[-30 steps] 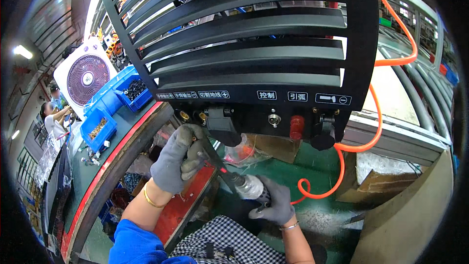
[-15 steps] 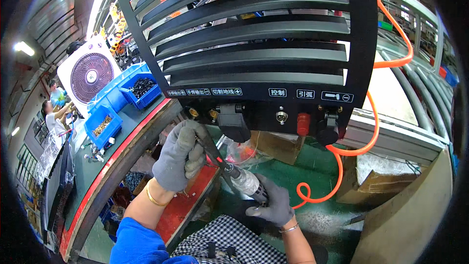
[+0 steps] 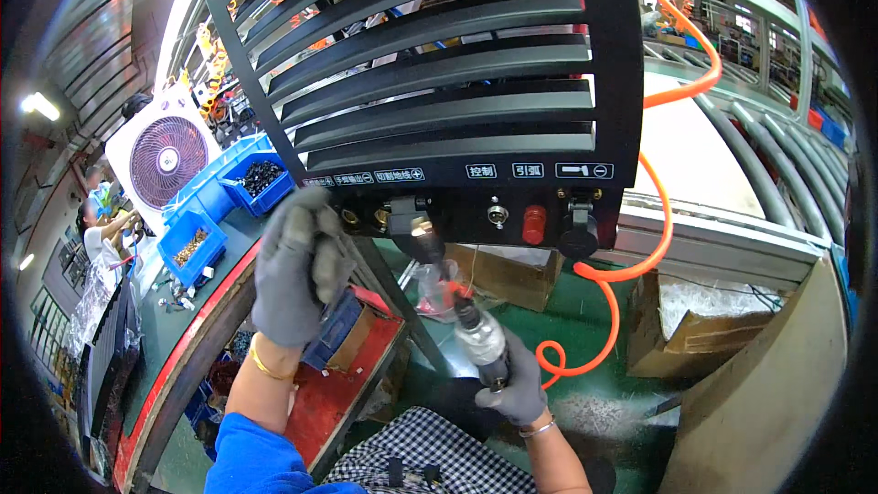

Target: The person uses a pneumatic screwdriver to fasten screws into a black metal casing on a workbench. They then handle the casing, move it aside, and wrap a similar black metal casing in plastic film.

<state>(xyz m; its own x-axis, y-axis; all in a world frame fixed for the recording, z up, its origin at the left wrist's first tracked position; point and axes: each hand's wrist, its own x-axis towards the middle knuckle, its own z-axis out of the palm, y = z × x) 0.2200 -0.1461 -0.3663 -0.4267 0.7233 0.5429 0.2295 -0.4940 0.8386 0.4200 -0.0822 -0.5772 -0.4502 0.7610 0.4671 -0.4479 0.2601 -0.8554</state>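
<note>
My right hand (image 3: 517,382), in a grey glove, grips an air screwdriver (image 3: 480,343) with a silver body. Its dark shaft tilts up and left toward the panel, and a brass-coloured piece (image 3: 422,228) shows at its tip, in front of a grey-black socket cover (image 3: 402,217). My left hand (image 3: 302,265), gloved too and blurred, is raised with curled fingers beside the leftmost round brass fitting (image 3: 349,217). Whatever those fingers hold is hidden. Above stands a black louvred panel (image 3: 439,114), its lower strip carrying a metal connector (image 3: 497,215), a red terminal (image 3: 534,225) and a black capped socket (image 3: 578,230).
An orange coiled hose (image 3: 672,229) hangs right of the panel. On the left bench (image 3: 146,338) stand blue bins of black parts (image 3: 261,178) and brass parts (image 3: 190,247), plus a white fan (image 3: 169,155). Cardboard boxes (image 3: 517,276) lie below. A person (image 3: 102,229) is far left.
My left hand has let go of the screwdriver's shaft and moved left and up. The screwdriver's tip has come up into sight. The panel appears shifted left.
</note>
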